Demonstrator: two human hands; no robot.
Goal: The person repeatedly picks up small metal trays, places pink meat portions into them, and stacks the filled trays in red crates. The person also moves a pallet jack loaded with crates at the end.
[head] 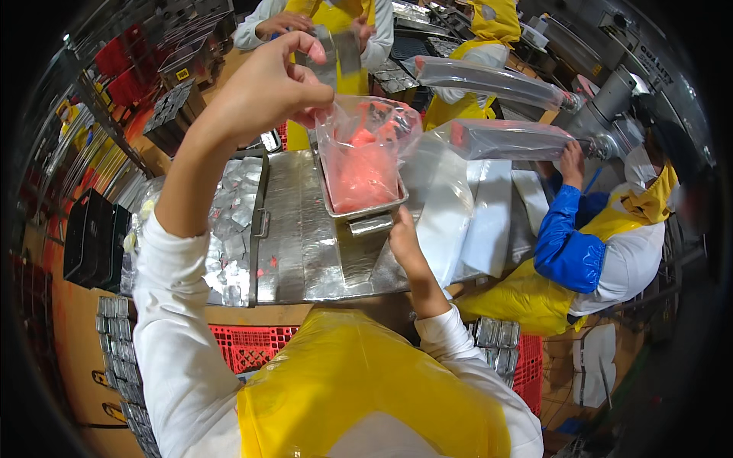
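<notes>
A deep rectangular metal mould (361, 240) stands on the stainless steel table (286, 229) in front of me. Out of its top rises a clear plastic bag (409, 129), partly filled with pink ground meat (366, 174). My left hand (275, 86) is raised above the mould's far left corner, fingers pinching the edge of the bag. Low on the near right, my right hand (405, 237) grips the mould's side just below the rim; its fingers are mostly hidden behind the metal.
Flat plastic bags (487, 217) lie to the right. A shallow tray of metal clips or plates (232, 229) sits left. Beyond, a co-worker's hands (283, 24) hold a metal mould. At right, another co-worker's hand (571, 163) touches a bag (509, 139) on a filler nozzle.
</notes>
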